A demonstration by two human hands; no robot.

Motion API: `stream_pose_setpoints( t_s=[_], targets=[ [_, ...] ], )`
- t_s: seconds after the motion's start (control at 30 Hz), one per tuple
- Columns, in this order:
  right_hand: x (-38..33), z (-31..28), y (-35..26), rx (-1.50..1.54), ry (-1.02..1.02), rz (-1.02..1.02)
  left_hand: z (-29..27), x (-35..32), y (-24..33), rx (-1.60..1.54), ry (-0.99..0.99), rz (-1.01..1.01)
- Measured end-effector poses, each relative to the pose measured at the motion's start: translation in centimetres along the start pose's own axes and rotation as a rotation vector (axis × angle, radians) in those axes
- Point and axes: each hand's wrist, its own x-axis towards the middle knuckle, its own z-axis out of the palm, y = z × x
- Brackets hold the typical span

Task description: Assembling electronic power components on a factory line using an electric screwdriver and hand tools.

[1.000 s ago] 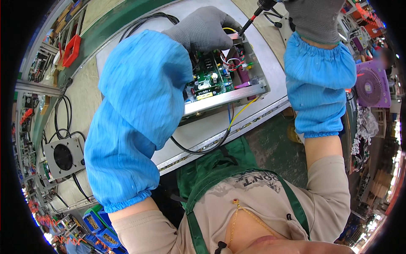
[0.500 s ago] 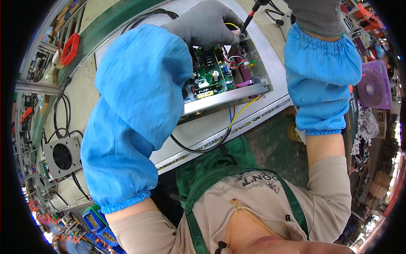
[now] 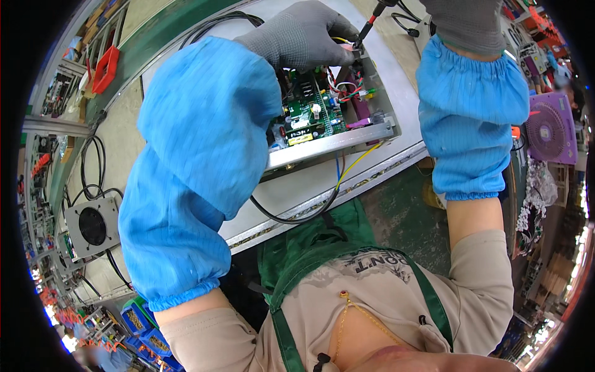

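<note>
**Left hand shifted toward chassis's far right corner; driver tip moved with it**

Compared with the frame one second earlier, the left hand (image 3: 304, 37) has its thumb and fingers slightly farther out and to the right, and the screwdriver (image 3: 367, 28) tip has followed. Against the half-second frame, little change is noted. The open metal chassis (image 3: 334, 147) holds practically the same place, close to the near edge of the desk (image 3: 400, 87), its circuit board (image 3: 316, 113) exposed.

Condition of hands: the left is gloved, its fingers bent around the driver tip at the chassis's far right corner; whether it pinches a small part cannot be determined. The right hand (image 3: 468, 25), also gloved, is cut off by the upper border, so its grip on the screwdriver cannot be confirmed.

Black cable (image 3: 290, 221) loops along the desk's near edge.

Assessment: the step in hand appears to be fastening or loosening at that corner. The next move probably calls for a steady left hand and a driver kept aligned, clear of the wiring (image 3: 350, 93).
</note>
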Motion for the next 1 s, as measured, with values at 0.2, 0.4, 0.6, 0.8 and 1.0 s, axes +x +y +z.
stream_pose_setpoints(
  t_s=[0.2, 0.4, 0.6, 0.8, 1.0],
  targets=[
    [0.9, 2.0, 0.3, -0.161, 0.020, 0.161, 0.1, -2.4, 3.4, 0.385, 0.199, -0.081],
    [1.5, 1.8, -0.6, -0.230, -0.078, 0.266, 1.9, -3.1, 1.7, 0.354, 0.407, 0.082],
    [1.5, 2.2, -0.9, -0.263, 0.030, 0.356, 1.6, -3.7, 1.9, 0.272, 0.427, 0.126],
    [1.4, -0.1, 0.2, -0.212, 0.009, 0.340, 1.7, -3.1, 1.5, 0.276, 0.392, 0.126],
    [0.9, 2.7, 0.5, -0.096, 0.035, 0.304, 1.1, -6.2, 3.1, 0.382, 0.359, -0.032]
  ],
)
